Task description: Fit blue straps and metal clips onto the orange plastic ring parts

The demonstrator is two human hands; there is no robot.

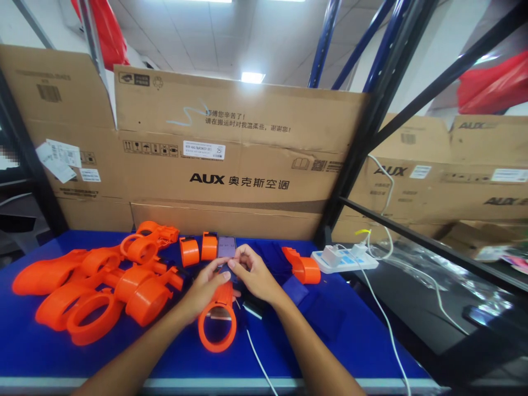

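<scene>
Both my hands meet over the middle of the blue table. My left hand (208, 286) is closed around the upper end of an orange plastic ring piece (223, 294), whose round ring hangs down towards me. Pinched together, the fingers of my right hand (253, 275) are at the top of the same piece, where something small and dark shows between the fingertips; I cannot make out what it is. Just behind the fingers lies a phone (226, 246) with a lit screen. Below my right hand are a dark object with a pale edge (252, 309) and a white cable (259, 360).
Several orange ring pieces (94, 316) are heaped on the left of the blue table (173, 363). Two orange rings (190, 251) stand near the phone, another (306, 269) at right. Beyond are a white power strip (344, 259), a black rack post (363, 148) and a cardboard box (231, 159).
</scene>
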